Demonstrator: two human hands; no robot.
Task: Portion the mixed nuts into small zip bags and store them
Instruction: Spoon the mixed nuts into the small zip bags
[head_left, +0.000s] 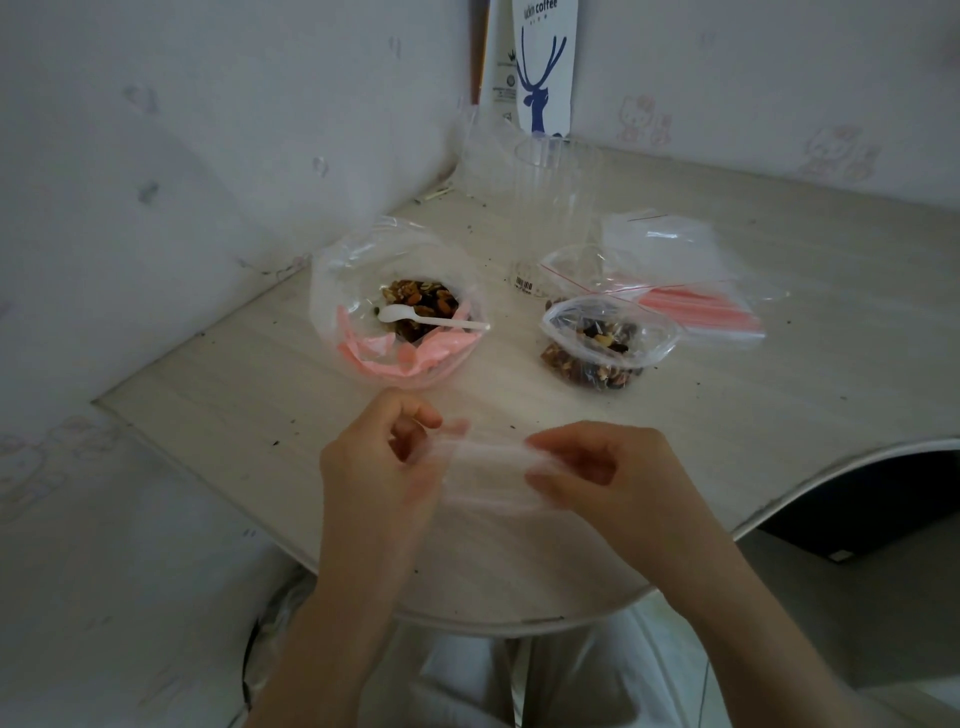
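Observation:
Above the table's near edge I hold a small clear zip bag (488, 473) between both hands. My left hand (379, 462) pinches its left end and my right hand (597, 467) pinches its right end. The bag looks empty and blurred. Farther back on the left stands a large open plastic bag (363, 270) with mixed nuts (421, 306) and a white plastic spoon (431, 318) lying in it. To the right sits a small open zip bag holding nuts (597, 348).
A stack of flat zip bags with red strips (696, 306) lies at the right. A clear plastic cup (550, 176) and a white coffee carton with a blue deer (543, 67) stand at the back by the wall. The pale table (260, 374) curves at its near edge.

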